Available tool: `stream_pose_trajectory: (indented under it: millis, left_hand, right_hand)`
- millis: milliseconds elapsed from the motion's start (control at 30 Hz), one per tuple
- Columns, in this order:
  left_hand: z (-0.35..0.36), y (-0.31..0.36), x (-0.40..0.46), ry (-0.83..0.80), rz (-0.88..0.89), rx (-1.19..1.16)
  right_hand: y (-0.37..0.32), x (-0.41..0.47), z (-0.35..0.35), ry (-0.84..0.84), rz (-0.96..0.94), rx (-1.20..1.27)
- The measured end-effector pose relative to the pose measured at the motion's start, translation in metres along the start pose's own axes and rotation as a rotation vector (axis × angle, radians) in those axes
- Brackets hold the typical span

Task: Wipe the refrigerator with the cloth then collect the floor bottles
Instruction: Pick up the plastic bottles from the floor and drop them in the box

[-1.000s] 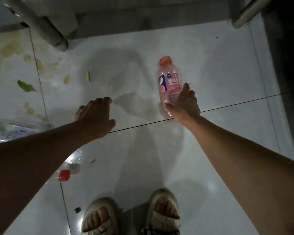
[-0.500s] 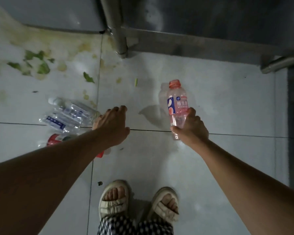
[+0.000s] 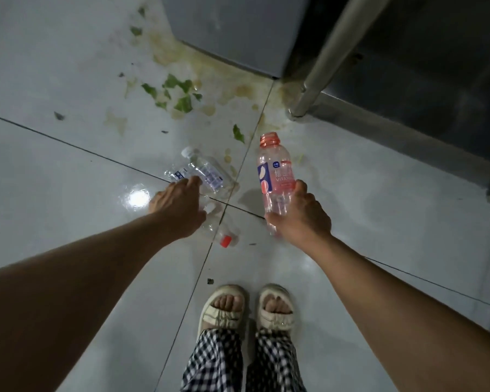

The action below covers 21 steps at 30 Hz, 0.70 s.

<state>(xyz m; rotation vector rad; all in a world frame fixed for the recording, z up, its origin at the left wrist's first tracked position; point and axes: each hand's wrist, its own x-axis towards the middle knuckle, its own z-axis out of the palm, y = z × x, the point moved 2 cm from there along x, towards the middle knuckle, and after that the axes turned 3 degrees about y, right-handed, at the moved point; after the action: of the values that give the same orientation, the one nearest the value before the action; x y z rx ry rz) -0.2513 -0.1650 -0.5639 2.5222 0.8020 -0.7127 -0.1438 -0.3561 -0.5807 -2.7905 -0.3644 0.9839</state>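
Standing in cream sandals point(image 3: 246, 309) and checked trousers point(image 3: 238, 360), the person leans over a grey tiled floor point(image 3: 68, 179) with both arms stretched down. The right hand point(image 3: 300, 216) is wrapped round the lower body of a pink-capped vitamin-drink bottle point(image 3: 275, 171), thumb on one side and fingers on the other, holding it up off the floor. The left hand point(image 3: 178, 206) reaches with fingers loosely curved and slightly spread, holding nothing, its fingertips point(image 3: 194, 181) just over a cluster of clear water bottles point(image 3: 201, 172) lying on their sides. Partly hidden under that hand lies a red-capped bottle point(image 3: 224, 236).

All of them look empty or nearly so, hence light, thin-walled and likely to dent and skid on the glossy tile. A grasp round the middle or the neck should serve best, since a push from one side may only roll them away.

Beyond lie green leaf scraps point(image 3: 178, 94) and yellowish stains point(image 3: 238, 91), so the plastic may be damp or sticky. Farther still stand the refrigerator point(image 3: 232, 32) corner and a steel table leg point(image 3: 323, 60).
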Motion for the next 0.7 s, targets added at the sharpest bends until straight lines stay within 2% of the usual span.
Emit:
stream_pose_trajectory:
  millis: [333, 700]
  left_hand:
    - [0.051, -0.031, 0.071, 0.079, 0.103, 0.176]
    - [0.111, -0.037, 0.158, 0.207, 0.460, 0.426]
  right_hand:
    - [-0.016, 0.054, 0.061, 0.025, -0.070, -0.054]
    - [-0.004, 0.126, 0.096, 0.061, -0.089, -0.040]
